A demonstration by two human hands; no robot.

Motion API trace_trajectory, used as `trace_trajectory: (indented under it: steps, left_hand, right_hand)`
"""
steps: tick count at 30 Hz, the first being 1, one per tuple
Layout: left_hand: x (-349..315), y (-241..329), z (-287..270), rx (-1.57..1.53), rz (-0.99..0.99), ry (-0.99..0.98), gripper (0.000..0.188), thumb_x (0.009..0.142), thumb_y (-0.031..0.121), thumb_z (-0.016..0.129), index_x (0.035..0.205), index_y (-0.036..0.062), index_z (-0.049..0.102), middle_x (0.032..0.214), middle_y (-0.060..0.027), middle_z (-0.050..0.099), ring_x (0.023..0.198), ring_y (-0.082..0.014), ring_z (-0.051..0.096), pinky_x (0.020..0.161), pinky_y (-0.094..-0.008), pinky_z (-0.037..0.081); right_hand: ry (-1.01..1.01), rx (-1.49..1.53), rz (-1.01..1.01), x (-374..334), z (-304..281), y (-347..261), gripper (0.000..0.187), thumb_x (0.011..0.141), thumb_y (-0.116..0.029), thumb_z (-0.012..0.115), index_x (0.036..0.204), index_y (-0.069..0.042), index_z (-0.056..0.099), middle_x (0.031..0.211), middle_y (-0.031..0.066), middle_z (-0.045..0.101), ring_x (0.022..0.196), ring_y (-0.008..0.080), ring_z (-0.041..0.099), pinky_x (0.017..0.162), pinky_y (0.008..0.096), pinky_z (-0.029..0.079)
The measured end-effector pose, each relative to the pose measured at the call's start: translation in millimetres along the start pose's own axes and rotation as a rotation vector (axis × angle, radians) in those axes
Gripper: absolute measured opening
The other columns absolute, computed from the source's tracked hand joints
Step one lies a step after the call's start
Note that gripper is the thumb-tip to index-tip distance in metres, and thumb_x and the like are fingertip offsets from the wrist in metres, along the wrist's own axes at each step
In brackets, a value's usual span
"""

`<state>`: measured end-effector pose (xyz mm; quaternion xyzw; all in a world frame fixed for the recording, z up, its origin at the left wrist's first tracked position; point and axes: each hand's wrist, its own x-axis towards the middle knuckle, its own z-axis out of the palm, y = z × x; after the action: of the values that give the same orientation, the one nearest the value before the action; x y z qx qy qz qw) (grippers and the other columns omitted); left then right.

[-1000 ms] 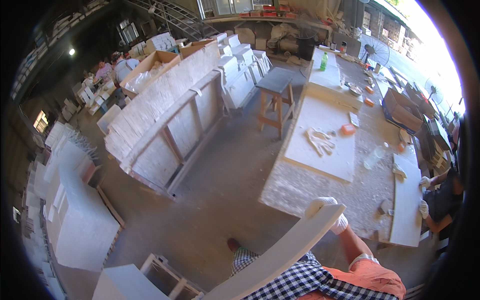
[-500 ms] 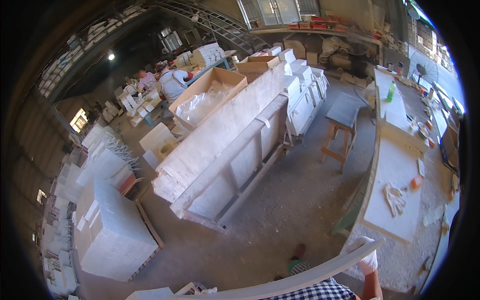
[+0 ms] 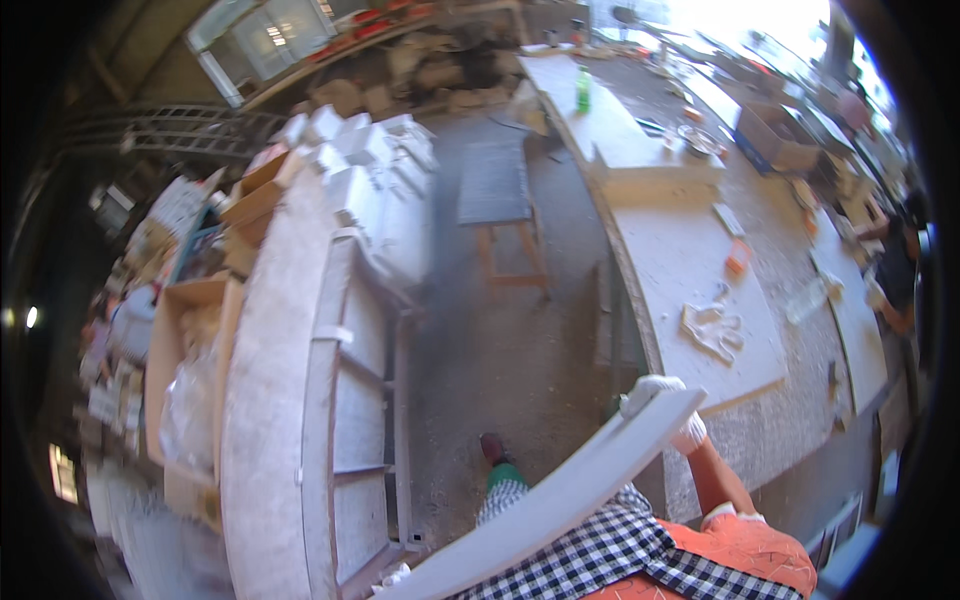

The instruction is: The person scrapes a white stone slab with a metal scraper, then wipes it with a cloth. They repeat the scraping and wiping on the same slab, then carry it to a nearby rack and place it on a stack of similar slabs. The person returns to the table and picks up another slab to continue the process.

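A long, narrow white board (image 3: 560,490) slants across the front of my body, from low at the left to higher at the right. My right hand (image 3: 656,385), in a white glove, is closed round it near its right end. At the board's lower left end, only a little of my gloved left hand (image 3: 393,576) shows, fingers curled at the edge; the rest is hidden behind the board or out of the picture. A loose white glove (image 3: 713,331) lies on the workbench (image 3: 670,270) beyond my right hand, near an orange object (image 3: 738,257).
On the left runs a long rack (image 3: 345,400) with a pale slab top (image 3: 265,400). An open cardboard box (image 3: 165,350) with plastic sits beside it. Straight ahead stands a dark-topped stool (image 3: 495,185). A green bottle (image 3: 583,90) is on the bench; another person (image 3: 893,260) is at far right.
My view has swung right, so the rack now lies at left and the bench more central. The board has come further into view, still in my hands, its right end raised.
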<state>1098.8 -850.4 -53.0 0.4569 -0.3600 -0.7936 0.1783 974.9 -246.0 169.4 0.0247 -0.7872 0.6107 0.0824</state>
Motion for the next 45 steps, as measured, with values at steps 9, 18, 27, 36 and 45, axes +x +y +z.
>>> trace_trajectory:
  steps: [9, 18, 27, 36, 45]
  left_hand:
    - [167, 1, 254, 0.217, -0.166, -0.315, 0.051, 0.107, 0.060, 0.032, 0.078, 0.0191, 0.041, 0.073, 0.0012, 0.043, 0.066, -0.0223, 0.038, 0.073, -0.0476, 0.039]
    - [231, -72, 492, 0.378, -0.280, -0.596, 0.054, 0.107, 0.063, 0.030, 0.075, 0.0203, 0.039, 0.070, 0.0019, 0.040, 0.062, -0.0220, 0.036, 0.072, -0.0475, 0.037]
    - [220, -171, 670, 0.412, -0.426, -0.780, 0.057, 0.107, 0.065, 0.028, 0.071, 0.0214, 0.037, 0.067, 0.0026, 0.038, 0.059, -0.0218, 0.034, 0.070, -0.0473, 0.036]
    - [191, -304, 899, 0.155, -0.980, -1.016, 0.069, 0.108, 0.068, 0.022, 0.056, 0.0254, 0.034, 0.051, 0.0040, 0.031, 0.053, -0.0189, 0.028, 0.063, -0.0436, 0.031]
    - [29, -409, 1122, 1.209, -0.545, -1.452, 0.085, 0.102, 0.075, 0.032, 0.158, 0.0112, 0.042, 0.160, -0.0132, 0.045, 0.144, -0.0343, 0.042, 0.119, -0.0571, 0.032]
  right_hand:
    - [0.344, -0.017, 0.022, 65, 26, -18, 0.010, 0.078, -0.009, 0.080, 0.081, -0.003, 0.072, 0.077, 0.0084, 0.071, 0.071, 0.0173, 0.069, 0.068, 0.0318, 0.055]
    - [0.737, -0.041, 0.115, 86, 7, 16, 0.013, 0.079, -0.012, 0.082, 0.081, -0.004, 0.072, 0.078, 0.0090, 0.074, 0.074, 0.0163, 0.072, 0.071, 0.0318, 0.058]
    - [1.114, -0.189, 0.227, 120, -50, 33, 0.013, 0.074, -0.001, 0.084, 0.076, -0.005, 0.072, 0.075, 0.0066, 0.073, 0.070, 0.0153, 0.071, 0.066, 0.0303, 0.057]
    - [1.450, -0.188, 0.342, 176, -58, 44, 0.018, 0.089, -0.016, 0.079, 0.079, -0.004, 0.070, 0.073, 0.0058, 0.068, 0.067, 0.0120, 0.065, 0.062, 0.0282, 0.052]
    - [1.767, 0.009, 0.850, 270, -118, 107, 0.045, 0.089, -0.034, 0.077, 0.112, 0.004, 0.072, 0.095, 0.0008, 0.071, 0.083, 0.0102, 0.064, 0.070, 0.0300, 0.052]
